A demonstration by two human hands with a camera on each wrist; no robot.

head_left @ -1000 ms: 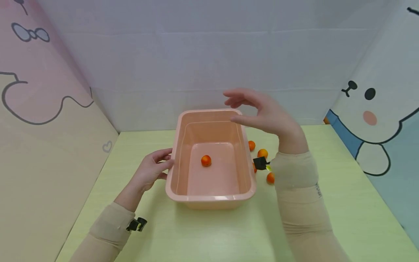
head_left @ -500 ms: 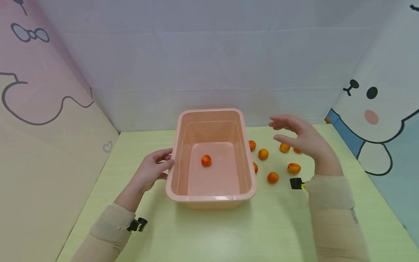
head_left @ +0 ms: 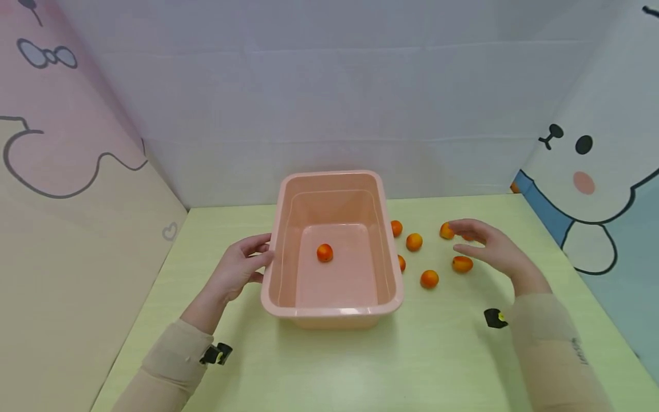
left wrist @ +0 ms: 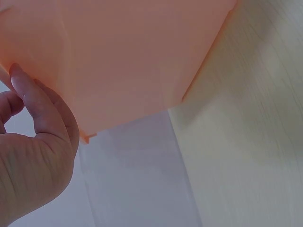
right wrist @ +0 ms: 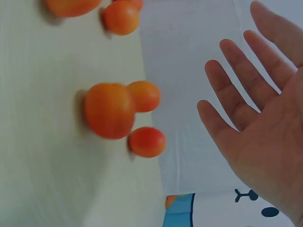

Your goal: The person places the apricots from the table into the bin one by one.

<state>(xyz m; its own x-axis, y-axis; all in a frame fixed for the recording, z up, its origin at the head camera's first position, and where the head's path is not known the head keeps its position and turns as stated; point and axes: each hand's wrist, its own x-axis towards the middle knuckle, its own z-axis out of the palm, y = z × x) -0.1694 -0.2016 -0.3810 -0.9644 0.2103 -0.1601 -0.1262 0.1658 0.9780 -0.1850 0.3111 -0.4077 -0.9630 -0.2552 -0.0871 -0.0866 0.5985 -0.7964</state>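
Holding one tub (head_left: 337,312): one fruit (head_left: 325,253) inside, seven fruits (head_left: 429,279) outside

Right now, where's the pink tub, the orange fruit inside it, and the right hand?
Pink tub (head_left: 332,312): head view, near rim.
Orange fruit inside (head_left: 325,253): head view, its middle.
Right hand (head_left: 494,249): head view, mid-hand.

On the table (head_left: 247,366) the tub (head_left: 332,312) stands before the back wall (head_left: 329,103), one fruit (head_left: 324,253) on its floor, the left hand (head_left: 243,266) at its left rim, more fruits (head_left: 429,279) scattered to its right, and the right hand (head_left: 491,250) beside the rightmost ones.
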